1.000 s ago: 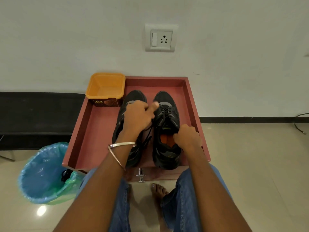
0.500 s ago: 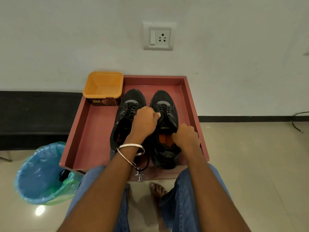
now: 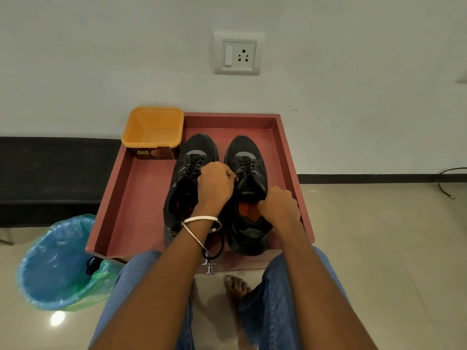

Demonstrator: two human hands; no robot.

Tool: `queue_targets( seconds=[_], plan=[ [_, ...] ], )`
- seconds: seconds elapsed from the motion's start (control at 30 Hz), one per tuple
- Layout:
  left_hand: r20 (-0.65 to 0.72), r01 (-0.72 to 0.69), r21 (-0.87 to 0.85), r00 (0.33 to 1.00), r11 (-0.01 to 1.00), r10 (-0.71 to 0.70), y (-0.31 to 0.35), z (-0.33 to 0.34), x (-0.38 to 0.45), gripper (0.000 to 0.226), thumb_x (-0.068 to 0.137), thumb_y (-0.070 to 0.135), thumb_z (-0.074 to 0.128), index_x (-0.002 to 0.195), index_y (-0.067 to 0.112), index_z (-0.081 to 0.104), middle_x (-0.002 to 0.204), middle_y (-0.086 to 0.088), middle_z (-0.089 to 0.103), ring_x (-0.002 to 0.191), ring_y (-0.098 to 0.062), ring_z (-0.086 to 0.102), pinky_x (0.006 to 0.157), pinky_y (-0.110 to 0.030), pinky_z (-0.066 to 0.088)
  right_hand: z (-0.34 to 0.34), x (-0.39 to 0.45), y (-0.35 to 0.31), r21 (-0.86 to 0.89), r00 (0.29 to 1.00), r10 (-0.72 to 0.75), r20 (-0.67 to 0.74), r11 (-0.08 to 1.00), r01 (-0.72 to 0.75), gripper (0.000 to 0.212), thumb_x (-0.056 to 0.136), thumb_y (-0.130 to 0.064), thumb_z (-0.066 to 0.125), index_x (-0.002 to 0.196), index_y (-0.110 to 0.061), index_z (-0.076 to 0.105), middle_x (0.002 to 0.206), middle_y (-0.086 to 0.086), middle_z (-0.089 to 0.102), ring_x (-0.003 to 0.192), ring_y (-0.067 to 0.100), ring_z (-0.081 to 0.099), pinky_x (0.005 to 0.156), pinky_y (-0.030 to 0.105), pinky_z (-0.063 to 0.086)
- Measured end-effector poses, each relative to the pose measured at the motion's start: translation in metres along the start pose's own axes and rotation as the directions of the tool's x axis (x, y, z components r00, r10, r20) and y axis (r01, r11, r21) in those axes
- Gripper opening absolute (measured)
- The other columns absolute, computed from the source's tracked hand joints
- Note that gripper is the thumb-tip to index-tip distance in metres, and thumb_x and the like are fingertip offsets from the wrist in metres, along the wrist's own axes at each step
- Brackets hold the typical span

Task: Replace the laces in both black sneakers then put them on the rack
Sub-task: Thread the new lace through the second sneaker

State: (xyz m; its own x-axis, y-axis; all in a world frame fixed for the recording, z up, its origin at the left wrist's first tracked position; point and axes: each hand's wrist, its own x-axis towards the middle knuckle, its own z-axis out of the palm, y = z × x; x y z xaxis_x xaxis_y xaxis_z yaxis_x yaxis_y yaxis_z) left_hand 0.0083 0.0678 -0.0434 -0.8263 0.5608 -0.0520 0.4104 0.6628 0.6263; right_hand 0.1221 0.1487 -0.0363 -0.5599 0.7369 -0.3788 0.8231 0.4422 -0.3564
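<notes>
Left hand (image 3: pixel 214 186) has pulled back from the right sneaker's (image 3: pixel 249 195) toe end toward its tongue; I see its fingers pinching a black lace (image 3: pixel 236 179) there. Right hand (image 3: pixel 279 207) grips that sneaker's collar, fingers curled. Both sneakers, left sneaker (image 3: pixel 188 180) included, sit side by side in the pink tray (image 3: pixel 136 198).
</notes>
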Motion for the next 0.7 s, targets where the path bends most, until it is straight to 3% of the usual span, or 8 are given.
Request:
queue_targets(
  seconds=[0.13, 0.23, 0.33, 0.43, 0.5, 0.6, 0.7],
  plan=[
    [-0.012, -0.012, -0.022, 1.000, 1.000, 0.012, 0.002, 0.000, 0.003, 0.039, 0.096, 0.017, 0.050, 0.059, 0.005, 0.043, 0.062, -0.010, 0.052, 0.057, -0.024, 0.049, 0.056, -0.031, 0.036, 0.001, -0.001, 0.000, 0.012, 1.000, 0.003, -0.014, 1.000, -0.003, 0.022, 0.094, -0.022, 0.054, 0.111, -0.008, 0.055, 0.099, 0.010, 0.058, 0.090, 0.028, 0.062, 0.075, 0.035, 0.053],
    [-0.009, 0.025, -0.147, 1.000, 0.989, -0.026, 0.001, -0.004, 0.006, 0.034, 0.097, 0.020, 0.050, 0.073, -0.004, 0.057, 0.071, -0.010, 0.062, 0.062, -0.023, 0.056, 0.056, -0.030, 0.042, 0.001, -0.002, -0.001, 0.019, 1.000, 0.007, -0.013, 1.000, -0.007, 0.022, 0.093, -0.020, 0.053, 0.110, -0.006, 0.055, 0.099, 0.012, 0.058, 0.091, 0.030, 0.062, 0.074, 0.035, 0.052],
    [-0.031, 0.072, -0.342, 0.996, 0.937, -0.087, 0.002, -0.010, 0.005, 0.023, 0.096, 0.019, 0.055, 0.085, 0.002, 0.066, 0.079, -0.004, 0.071, 0.064, -0.007, 0.059, 0.059, -0.014, 0.042, 0.000, -0.003, -0.001, 0.011, 1.000, 0.013, -0.004, 1.000, -0.013, 0.024, 0.093, -0.021, 0.054, 0.112, -0.006, 0.054, 0.106, 0.013, 0.059, 0.093, 0.030, 0.060, 0.073, 0.034, 0.050],
    [-0.109, 0.053, -0.540, 0.985, 0.840, -0.133, 0.008, -0.024, 0.004, 0.018, 0.092, 0.021, 0.060, 0.078, 0.013, 0.067, 0.070, 0.002, 0.069, 0.065, -0.007, 0.059, 0.071, -0.022, 0.048, -0.002, -0.002, 0.000, -0.022, 1.000, 0.016, -0.008, 1.000, -0.016, 0.027, 0.094, -0.023, 0.056, 0.115, -0.007, 0.052, 0.103, 0.010, 0.056, 0.088, 0.027, 0.056, 0.073, 0.033, 0.047],
    [-0.162, 0.014, -0.601, 0.977, 0.799, -0.138, 0.015, -0.040, 0.001, 0.016, 0.090, 0.021, 0.063, 0.077, 0.015, 0.068, 0.069, 0.002, 0.068, 0.064, -0.007, 0.060, 0.069, -0.021, 0.049, -0.004, 0.002, 0.000, -0.002, 1.000, -0.017, -0.021, 1.000, 0.017, 0.032, 0.092, -0.028, 0.060, 0.115, -0.007, 0.053, 0.100, 0.007, 0.054, 0.091, 0.027, 0.057, 0.073, 0.033, 0.048],
    [-0.092, -0.005, -0.778, 0.990, 0.628, -0.106, 0.031, -0.067, -0.008, 0.013, 0.092, 0.018, 0.061, 0.087, 0.010, 0.070, 0.075, -0.004, 0.071, 0.066, -0.009, 0.063, 0.064, -0.020, 0.051, -0.007, 0.009, -0.003, 0.195, 0.953, -0.251, -0.167, 0.940, 0.282, 0.040, 0.085, -0.036, 0.066, 0.118, -0.015, 0.060, 0.110, 0.006, 0.063, 0.103, 0.026, 0.059, 0.087, 0.040, 0.052],
    [0.073, 0.066, -0.896, 0.997, 0.439, 0.000, 0.044, -0.086, -0.015, 0.023, 0.098, 0.022, 0.053, 0.101, 0.006, 0.069, 0.092, -0.011, 0.073, 0.081, -0.020, 0.069, 0.080, -0.030, 0.055, -0.016, 0.000, -0.016, 0.517, 0.837, -0.421, -0.349, 0.658, 0.547, 0.034, 0.084, -0.040, 0.067, 0.113, -0.024, 0.066, 0.111, -0.001, 0.065, 0.104, 0.025, 0.060, 0.088, 0.046, 0.052]
  ],
)
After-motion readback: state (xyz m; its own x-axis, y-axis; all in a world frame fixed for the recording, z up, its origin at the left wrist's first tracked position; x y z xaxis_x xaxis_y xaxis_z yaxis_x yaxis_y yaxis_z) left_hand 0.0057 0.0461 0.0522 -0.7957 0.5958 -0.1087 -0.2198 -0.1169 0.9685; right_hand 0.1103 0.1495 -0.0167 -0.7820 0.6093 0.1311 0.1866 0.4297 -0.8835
